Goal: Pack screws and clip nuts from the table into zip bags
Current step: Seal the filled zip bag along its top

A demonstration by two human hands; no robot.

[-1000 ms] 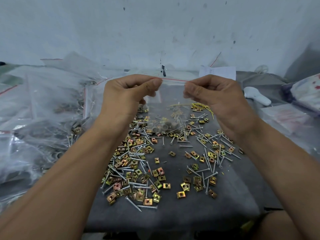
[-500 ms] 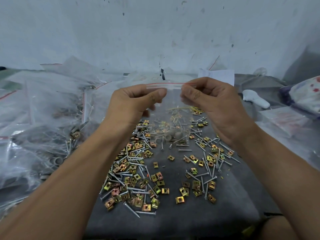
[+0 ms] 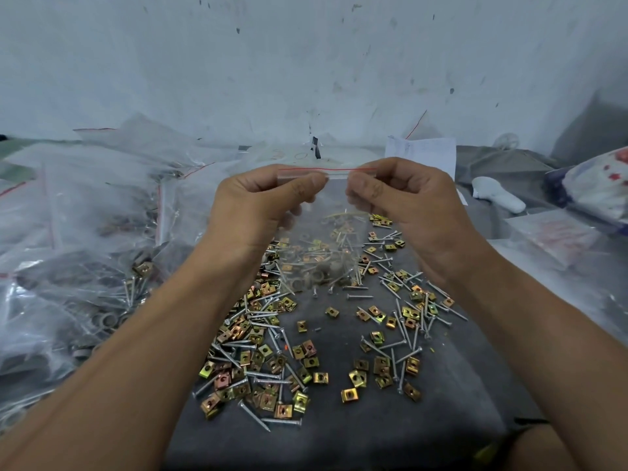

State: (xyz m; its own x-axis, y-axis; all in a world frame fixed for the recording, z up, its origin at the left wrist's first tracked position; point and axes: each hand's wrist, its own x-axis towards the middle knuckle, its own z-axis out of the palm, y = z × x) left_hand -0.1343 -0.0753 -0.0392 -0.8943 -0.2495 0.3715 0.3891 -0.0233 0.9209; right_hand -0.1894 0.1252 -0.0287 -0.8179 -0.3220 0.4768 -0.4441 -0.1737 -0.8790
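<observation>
The hands have closed in toward each other along the bag's (image 3: 334,212) top. Left hand (image 3: 261,205) and right hand (image 3: 407,202) each pinch the zip strip, bag hanging above the table's (image 3: 339,443) loose screws (image 3: 272,373). Press firmly along the strip's middle to seal fully.

Pale plastered wall (image 3: 306,62) behind — scuffed, chipped, speckled with dark marks. Dark grey counter (image 3: 339,447) below, cloth-like surface. Even, dim light — a dark shadowed corner at far right.
</observation>
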